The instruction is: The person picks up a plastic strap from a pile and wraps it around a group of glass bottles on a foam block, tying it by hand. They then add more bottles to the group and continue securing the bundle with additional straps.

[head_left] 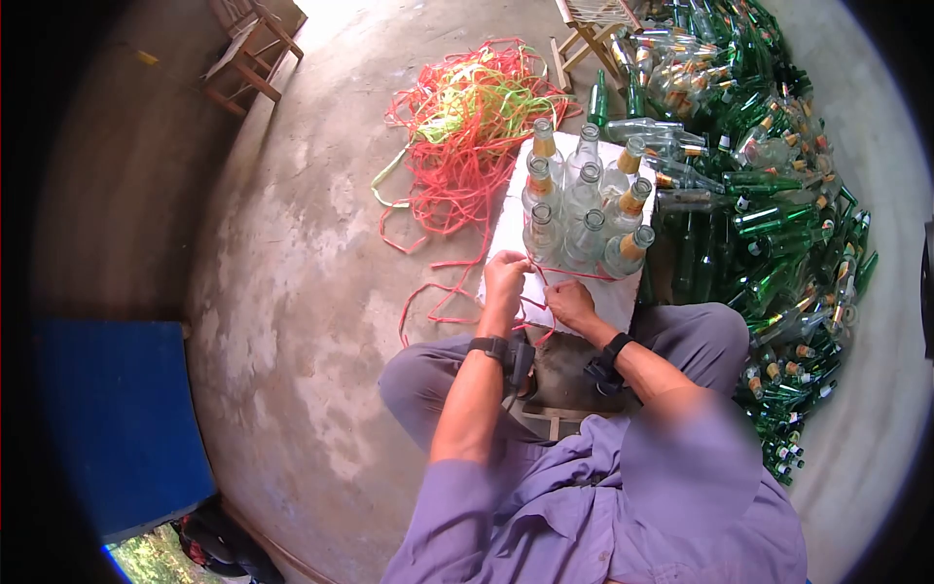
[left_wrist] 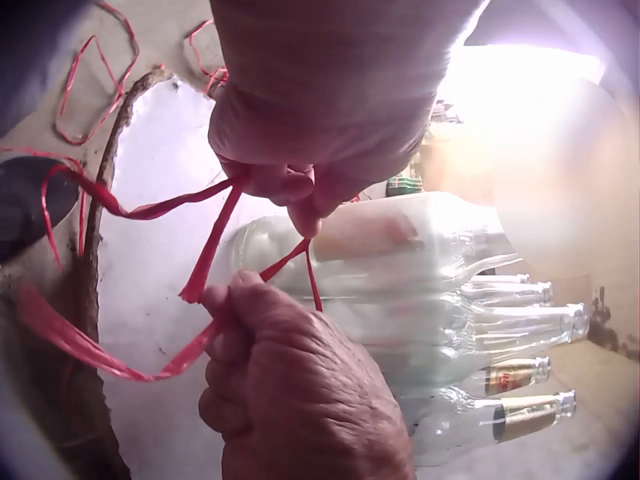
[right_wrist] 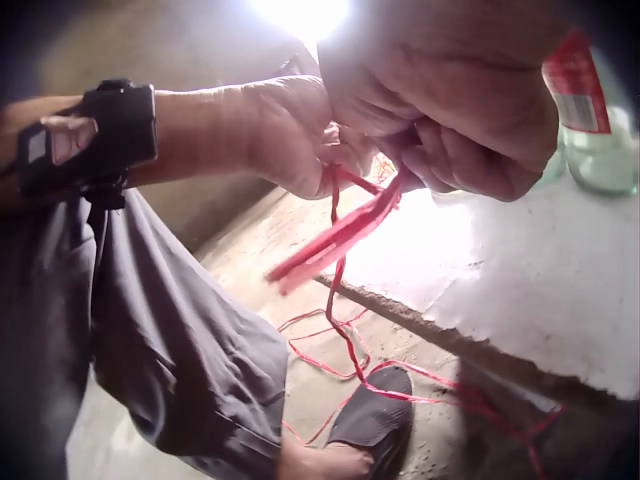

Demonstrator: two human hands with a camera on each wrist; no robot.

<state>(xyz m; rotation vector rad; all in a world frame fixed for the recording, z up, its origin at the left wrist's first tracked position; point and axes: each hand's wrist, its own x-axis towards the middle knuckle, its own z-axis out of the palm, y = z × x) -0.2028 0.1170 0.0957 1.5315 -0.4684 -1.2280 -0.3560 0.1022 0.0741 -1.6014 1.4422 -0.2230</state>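
Glass bottles (head_left: 584,200) stand upright in a group on a white board (head_left: 508,229), with red twine (head_left: 584,274) across their near side. My left hand (head_left: 506,280) pinches the twine beside the nearest bottles. Close to its right, my right hand (head_left: 572,305) also pinches twine. In the left wrist view, my left hand (left_wrist: 310,110) is above and my right hand (left_wrist: 300,375) below, with crossing strands (left_wrist: 212,250) between them. The right wrist view shows a flat red end (right_wrist: 335,240) hanging from my right hand (right_wrist: 450,120); my left hand (right_wrist: 290,135) is beside it, fingertips partly hidden.
Red and yellow-green twine (head_left: 467,127) lies heaped on the floor beyond the board's left side. Many green and clear bottles (head_left: 778,219) are piled along the right. Wooden chairs (head_left: 251,60) stand farther back. A shoe (right_wrist: 375,420) is below the board's edge.
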